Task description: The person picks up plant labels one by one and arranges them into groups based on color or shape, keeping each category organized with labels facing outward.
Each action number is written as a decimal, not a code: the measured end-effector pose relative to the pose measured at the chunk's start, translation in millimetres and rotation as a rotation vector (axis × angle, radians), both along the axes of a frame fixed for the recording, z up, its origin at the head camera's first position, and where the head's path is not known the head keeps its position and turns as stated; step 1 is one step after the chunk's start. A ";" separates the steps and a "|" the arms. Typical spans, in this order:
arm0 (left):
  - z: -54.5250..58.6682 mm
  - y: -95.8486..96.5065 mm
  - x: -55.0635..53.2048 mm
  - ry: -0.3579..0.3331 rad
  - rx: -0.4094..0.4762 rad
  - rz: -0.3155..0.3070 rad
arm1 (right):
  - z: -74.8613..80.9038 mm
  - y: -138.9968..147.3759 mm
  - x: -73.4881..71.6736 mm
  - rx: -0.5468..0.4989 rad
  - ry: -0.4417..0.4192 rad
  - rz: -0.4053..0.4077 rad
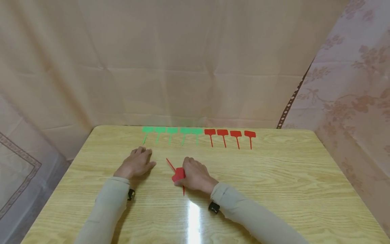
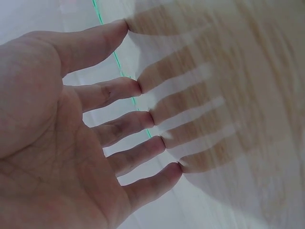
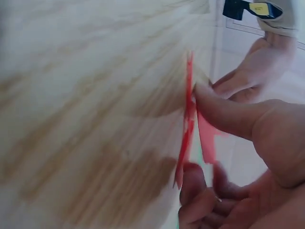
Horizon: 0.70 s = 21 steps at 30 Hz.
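My right hand (image 1: 196, 174) pinches red T-shaped plant labels (image 1: 179, 174) between thumb and fingers, close over the middle of the table. One red stem points up and left, another toward the table's front. In the right wrist view the thumb (image 3: 233, 112) lies along the upper part of the red labels (image 3: 206, 138), with curled fingers at their lower end. My left hand (image 1: 136, 163) is spread with nothing in it. Its fingertips (image 2: 143, 119) rest on the table, just in front of the left end of the row of green plant labels (image 1: 172, 130).
Along the back edge of the wooden table (image 1: 274, 189), several green labels stand at the left of the row and several red labels (image 1: 236, 134) at the right, stems toward me. A beige curtain (image 1: 189, 67) hangs behind; patterned cloth (image 1: 359, 95) hangs at the right.
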<state>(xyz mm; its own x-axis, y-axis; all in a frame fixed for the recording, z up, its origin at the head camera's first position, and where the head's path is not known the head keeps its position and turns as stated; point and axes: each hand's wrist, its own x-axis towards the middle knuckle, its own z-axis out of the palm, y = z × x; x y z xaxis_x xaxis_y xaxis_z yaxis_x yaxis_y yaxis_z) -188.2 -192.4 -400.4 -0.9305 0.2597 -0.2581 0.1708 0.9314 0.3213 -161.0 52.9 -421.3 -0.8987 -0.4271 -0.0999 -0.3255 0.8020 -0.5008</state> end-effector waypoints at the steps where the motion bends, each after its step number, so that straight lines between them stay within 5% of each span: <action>1: 0.0 -0.1 0.2 -0.001 -0.001 0.000 | 0.2 1.0 -0.1 -0.031 -0.006 -0.002; 21: -1.9 1.0 0.5 -0.006 -0.022 -0.006 | 31.5 63.7 4.7 -0.501 -0.014 0.111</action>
